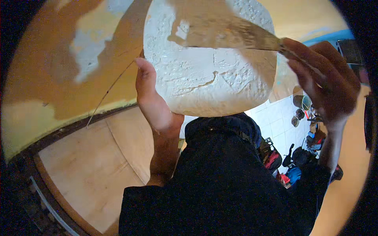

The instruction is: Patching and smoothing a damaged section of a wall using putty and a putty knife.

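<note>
A rounded pale board (193,111) is held up in front of me, its face coated with wet white filler paste (220,72). My left hand (151,88) grips the board at its left edge, thumb on the near side and the other fingers hidden behind it. In my right hand (328,80) is a putty knife (236,34), its wide smeared blade lying over the upper part of the paste. The fingers close round the knife's handle, which they mostly cover. Some ridges and a dark crease mark the paste below the blade.
Behind the board rises a tan-yellow wall (51,78) with a whitish patch (90,43). A light brown panel (90,169) in a dark frame stands at lower left. Bags and tools (299,157) lie on the white tiled floor (271,122) to the right.
</note>
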Motion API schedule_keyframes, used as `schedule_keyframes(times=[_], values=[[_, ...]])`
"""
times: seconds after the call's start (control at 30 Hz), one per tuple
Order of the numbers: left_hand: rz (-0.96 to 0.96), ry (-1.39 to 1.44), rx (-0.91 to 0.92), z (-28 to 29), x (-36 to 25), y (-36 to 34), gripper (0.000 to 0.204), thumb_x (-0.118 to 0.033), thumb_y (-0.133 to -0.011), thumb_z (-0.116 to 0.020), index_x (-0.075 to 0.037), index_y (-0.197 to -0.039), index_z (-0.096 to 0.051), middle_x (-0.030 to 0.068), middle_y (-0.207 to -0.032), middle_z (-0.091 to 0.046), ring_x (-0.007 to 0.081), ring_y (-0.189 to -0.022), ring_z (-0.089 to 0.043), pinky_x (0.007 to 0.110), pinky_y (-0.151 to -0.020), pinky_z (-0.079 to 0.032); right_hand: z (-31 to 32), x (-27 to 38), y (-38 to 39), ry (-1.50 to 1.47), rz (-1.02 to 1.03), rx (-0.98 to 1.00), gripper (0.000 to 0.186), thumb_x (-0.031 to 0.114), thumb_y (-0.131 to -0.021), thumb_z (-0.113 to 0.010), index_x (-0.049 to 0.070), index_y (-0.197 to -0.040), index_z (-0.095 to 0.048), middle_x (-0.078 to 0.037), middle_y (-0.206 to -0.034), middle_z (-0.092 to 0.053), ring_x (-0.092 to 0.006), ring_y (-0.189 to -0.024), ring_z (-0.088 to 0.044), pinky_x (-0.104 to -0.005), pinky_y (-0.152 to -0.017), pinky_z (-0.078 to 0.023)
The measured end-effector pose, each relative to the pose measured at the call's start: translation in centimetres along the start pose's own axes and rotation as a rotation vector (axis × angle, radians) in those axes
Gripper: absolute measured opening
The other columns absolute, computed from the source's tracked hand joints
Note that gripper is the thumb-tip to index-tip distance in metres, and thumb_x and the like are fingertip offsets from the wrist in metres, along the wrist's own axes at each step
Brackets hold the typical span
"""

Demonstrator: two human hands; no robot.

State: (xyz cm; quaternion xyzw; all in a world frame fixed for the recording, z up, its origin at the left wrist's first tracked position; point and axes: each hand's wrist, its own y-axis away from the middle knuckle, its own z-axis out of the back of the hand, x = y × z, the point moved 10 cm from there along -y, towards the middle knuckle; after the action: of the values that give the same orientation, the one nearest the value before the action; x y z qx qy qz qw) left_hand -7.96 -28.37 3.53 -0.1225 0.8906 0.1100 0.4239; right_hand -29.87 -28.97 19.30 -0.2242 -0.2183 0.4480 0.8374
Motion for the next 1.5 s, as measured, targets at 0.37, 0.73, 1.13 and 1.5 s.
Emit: schedule_keyframes(times=[0.37,0.73,1.13,1.5], values=[[-0.121,-0.040,-0.021,-0.8,-0.6,0.8,0.055,-0.041,-0.105,-0.034,0.001,-0.140,-0.040,0.0167,-0.135,-0.051,0.0270,-0.122,-0.053,0.042,-0.104,-0.042,-1.1,3.6,2.6,0.177,-0.197,0.185,0.043,-0.003,-0.066,-0.081,0.005,-0.107,-0.073,-0.006,-0.065,-0.058,-0.0155,-0.054,-0.057,-0.0298,-0.045,-0.042],[-0.270,-0.150,-0.041,-0.9,-2.3,1.7,0.054,-0.041,-0.105,-0.034,-0.002,-0.142,-0.038,0.0144,-0.139,-0.048,0.0297,-0.124,-0.050,0.047,-0.103,-0.042,2.2,1.0,2.7,0.088,-0.377,-0.057,0.033,-0.006,-0.076,-0.075,0.000,-0.109,-0.072,-0.011,-0.071,-0.066,-0.0139,-0.055,-0.057,-0.0261,-0.049,-0.044],[-0.350,-0.088,-0.112,0.7,-2.4,2.9,0.061,-0.046,-0.103,-0.038,0.004,-0.138,-0.039,0.0179,-0.134,-0.049,0.0278,-0.123,-0.051,0.042,-0.104,-0.040,0.0,1.2,0.7,0.027,-0.588,-0.196,0.025,-0.004,-0.083,-0.072,-0.001,-0.108,-0.072,-0.008,-0.072,-0.068,-0.0064,-0.058,-0.056,-0.0227,-0.050,-0.042],[-0.853,-1.068,-0.027,-1.5,-4.4,6.3,0.057,-0.033,-0.103,-0.043,0.006,-0.143,-0.033,0.0239,-0.146,-0.038,0.0354,-0.134,-0.039,0.046,-0.115,-0.025,-2.3,2.1,0.3,0.069,-0.753,-0.250,0.019,0.001,-0.081,-0.074,0.002,-0.100,-0.075,-0.012,-0.076,-0.071,-0.0122,-0.055,-0.061,-0.0289,-0.052,-0.046]])
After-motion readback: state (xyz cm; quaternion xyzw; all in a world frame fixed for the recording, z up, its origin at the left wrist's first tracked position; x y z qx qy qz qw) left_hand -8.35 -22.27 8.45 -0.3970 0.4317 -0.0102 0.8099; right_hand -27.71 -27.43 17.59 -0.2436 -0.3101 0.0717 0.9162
